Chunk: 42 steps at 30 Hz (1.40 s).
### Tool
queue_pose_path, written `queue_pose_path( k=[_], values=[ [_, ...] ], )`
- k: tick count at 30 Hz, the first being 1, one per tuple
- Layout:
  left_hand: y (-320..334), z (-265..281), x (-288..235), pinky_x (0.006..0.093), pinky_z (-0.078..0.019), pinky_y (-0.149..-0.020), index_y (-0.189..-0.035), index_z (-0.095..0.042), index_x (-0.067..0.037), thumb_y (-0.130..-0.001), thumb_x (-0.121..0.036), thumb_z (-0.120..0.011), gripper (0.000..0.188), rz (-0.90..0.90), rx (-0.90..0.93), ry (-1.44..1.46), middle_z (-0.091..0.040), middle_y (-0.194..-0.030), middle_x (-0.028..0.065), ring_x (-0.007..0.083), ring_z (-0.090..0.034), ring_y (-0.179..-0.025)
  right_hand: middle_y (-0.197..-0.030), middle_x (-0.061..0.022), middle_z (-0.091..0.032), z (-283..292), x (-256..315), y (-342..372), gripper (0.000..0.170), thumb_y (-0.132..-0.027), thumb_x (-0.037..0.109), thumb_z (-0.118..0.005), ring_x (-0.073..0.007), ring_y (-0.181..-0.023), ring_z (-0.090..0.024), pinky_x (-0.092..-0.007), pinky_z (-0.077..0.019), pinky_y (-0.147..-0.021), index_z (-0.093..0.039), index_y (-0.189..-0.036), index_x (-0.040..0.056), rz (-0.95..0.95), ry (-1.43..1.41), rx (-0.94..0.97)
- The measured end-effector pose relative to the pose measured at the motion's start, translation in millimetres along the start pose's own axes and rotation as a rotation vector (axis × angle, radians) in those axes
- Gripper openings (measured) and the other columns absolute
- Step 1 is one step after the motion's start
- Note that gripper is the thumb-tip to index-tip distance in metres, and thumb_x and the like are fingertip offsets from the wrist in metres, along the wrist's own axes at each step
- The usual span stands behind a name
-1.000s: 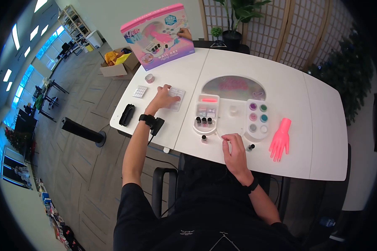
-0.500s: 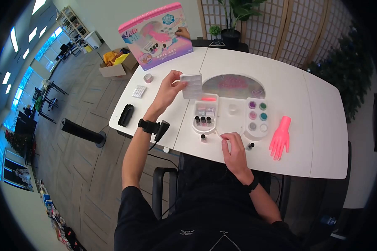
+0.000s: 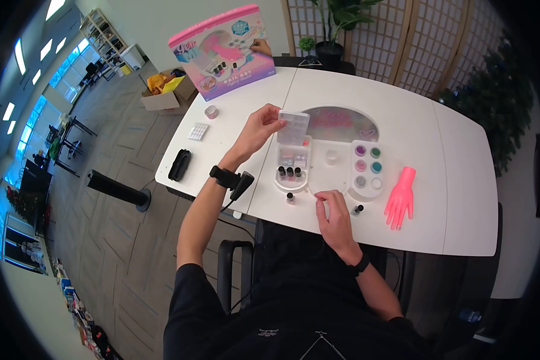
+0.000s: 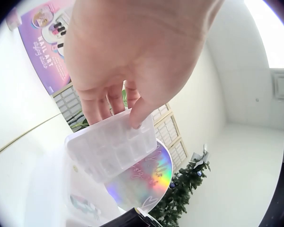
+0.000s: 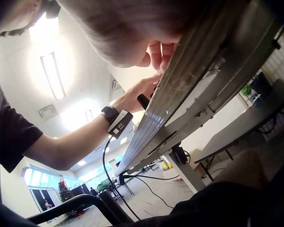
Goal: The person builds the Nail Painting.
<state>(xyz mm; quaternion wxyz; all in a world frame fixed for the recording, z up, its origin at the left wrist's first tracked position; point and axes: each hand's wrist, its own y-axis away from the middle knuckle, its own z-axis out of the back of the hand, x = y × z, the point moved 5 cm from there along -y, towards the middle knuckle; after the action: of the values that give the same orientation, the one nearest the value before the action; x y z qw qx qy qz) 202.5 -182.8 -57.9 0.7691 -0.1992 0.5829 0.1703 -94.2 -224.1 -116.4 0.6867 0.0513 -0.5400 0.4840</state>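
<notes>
My left hand pinches the top edge of a clear plastic compartment case between thumb and fingers. The case stands tilted up over the back of the white organizer tray on the left of the nail set. In that tray stand several small polish bottles with black caps. My right hand rests at the table's front edge, fingers loosely bent, between a polish bottle and another one lying over. Glitter pots fill the set's right side, and a shiny half-round backboard rises behind.
A pink model hand lies on the right. The nail art box stands at the back left. On the table's left are a small round jar, a white blister-like pack and a black case.
My left hand has picked the clear case up off the table's left part, raised it upright and carried it right to the tray. The right hand has stayed in place.
</notes>
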Motion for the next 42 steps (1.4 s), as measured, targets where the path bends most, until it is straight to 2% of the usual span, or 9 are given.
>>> queue_pose_path(
  k=[11, 20, 28, 30, 31, 34, 36, 38, 42],
  values=[
    [-5.8, -9.3, 8.9, 0.0280, -0.0517, -0.097, -0.120, -0.065, -0.003, -0.106, -0.015, -0.072, 0.020, 0.064, 0.026, 0.092, -0.072, -0.111, 0.0022, 0.0090, -0.066, -0.105, -0.104, -0.0158, -0.065, 0.1, 0.3, -0.9, 0.013, -0.102, 0.004, -0.065, -0.0344, -0.100, -0.065, -0.0437, -0.0514, -0.090, -0.066, -0.114, -0.0016, -0.004, -0.002, 0.001],
    [-1.2, 0.7, 20.1, 0.0301, -0.0507, -0.097, -0.137, -0.056, -0.002, -0.101, -0.021, -0.078, 0.047, 0.149, -0.089, -0.075, -0.081, -0.110, 0.0119, 0.0135, -0.071, -0.109, -0.104, -0.0154, -0.065, -0.1, -2.3, -1.0, 0.014, -0.103, 0.005, -0.065, -0.0343, -0.100, -0.064, -0.0439, -0.0505, -0.091, -0.066, -0.115, -0.0013, -0.010, -0.003, -0.002],
    [6.0, 0.0, 24.8, 0.0350, -0.0513, -0.105, -0.151, -0.048, -0.002, -0.101, -0.025, -0.079, 0.063, 0.186, -0.060, -0.237, -0.079, -0.117, 0.0161, 0.0182, -0.071, -0.115, -0.106, -0.0156, -0.066, -0.5, -1.5, -0.7, 0.014, -0.102, 0.004, -0.065, -0.0347, -0.103, -0.065, -0.0435, -0.0507, -0.092, -0.066, -0.115, -0.0013, 0.001, 0.001, 0.005],
    [8.7, -1.8, 25.2, 0.0355, -0.0516, -0.106, -0.152, -0.047, -0.002, -0.102, -0.024, -0.078, 0.063, 0.164, -0.056, -0.245, -0.078, -0.120, 0.0168, 0.0189, -0.071, -0.116, -0.106, -0.0149, -0.066, 4.2, 9.8, 2.3, 0.014, -0.103, 0.005, -0.065, -0.0327, -0.100, -0.066, -0.0416, -0.0524, -0.089, -0.067, -0.116, -0.0004, 0.087, -0.004, 0.019],
    [10.4, -0.9, 25.6, 0.0357, -0.0517, -0.106, -0.152, -0.047, -0.002, -0.102, -0.022, -0.078, 0.063, 0.150, -0.054, -0.236, -0.078, -0.121, 0.0170, 0.0194, -0.071, -0.116, -0.106, -0.0145, -0.067, 10.6, 17.5, 2.0, 0.014, -0.103, 0.005, -0.065, -0.0317, -0.098, -0.067, -0.0407, -0.0532, -0.087, -0.067, -0.116, 0.0001, 0.130, 0.000, 0.021],
    [16.1, 4.0, 27.8, 0.0358, -0.0523, -0.106, -0.153, -0.045, -0.002, -0.103, -0.019, -0.076, 0.061, 0.103, -0.057, -0.136, -0.077, -0.122, 0.0165, 0.0209, -0.071, -0.117, -0.101, -0.0124, -0.068, 50.5, 47.4, -0.8, 0.014, -0.104, 0.006, -0.065, -0.0262, -0.088, -0.068, -0.0369, -0.0548, -0.080, -0.068, -0.117, 0.0021, -0.048, -0.190, 0.245],
    [17.5, 13.0, 39.6, 0.0356, -0.0520, -0.107, -0.155, -0.042, -0.002, -0.105, -0.016, -0.073, 0.061, 0.095, -0.060, -0.088, -0.076, -0.127, 0.0165, 0.0209, -0.069, -0.121, -0.094, -0.0085, -0.071, 100.5, 49.8, -10.7, 0.011, -0.106, 0.008, -0.064, -0.0170, -0.079, -0.067, -0.0316, -0.0541, -0.076, -0.071, -0.113, 0.0023, -0.074, -0.170, 0.188],
    [22.1, 22.2, 44.4, 0.0338, -0.0529, -0.104, -0.155, -0.042, -0.002, -0.104, -0.011, -0.068, 0.057, 0.083, -0.129, -0.095, -0.073, -0.134, 0.0171, 0.0213, -0.068, -0.122, -0.092, -0.0062, -0.071, 158.8, 32.5, -29.6, 0.014, -0.108, 0.009, -0.060, -0.0141, -0.082, -0.068, -0.0306, -0.0537, -0.076, -0.071, -0.114, 0.0008, -0.217, -0.019, 0.098],
    [33.1, 33.1, 38.9, 0.0370, -0.0513, -0.108, -0.156, -0.040, -0.004, -0.103, -0.005, -0.058, 0.056, 0.085, -0.153, -0.124, -0.063, -0.148, 0.0190, 0.0242, -0.064, -0.129, -0.100, -0.0130, -0.070, 236.6, -50.4, -52.0, 0.032, -0.107, 0.025, -0.065, -0.0199, -0.095, -0.069, -0.0375, -0.0553, -0.082, -0.067, -0.125, -0.0016, -0.344, 0.447, 0.071]
  ],
)
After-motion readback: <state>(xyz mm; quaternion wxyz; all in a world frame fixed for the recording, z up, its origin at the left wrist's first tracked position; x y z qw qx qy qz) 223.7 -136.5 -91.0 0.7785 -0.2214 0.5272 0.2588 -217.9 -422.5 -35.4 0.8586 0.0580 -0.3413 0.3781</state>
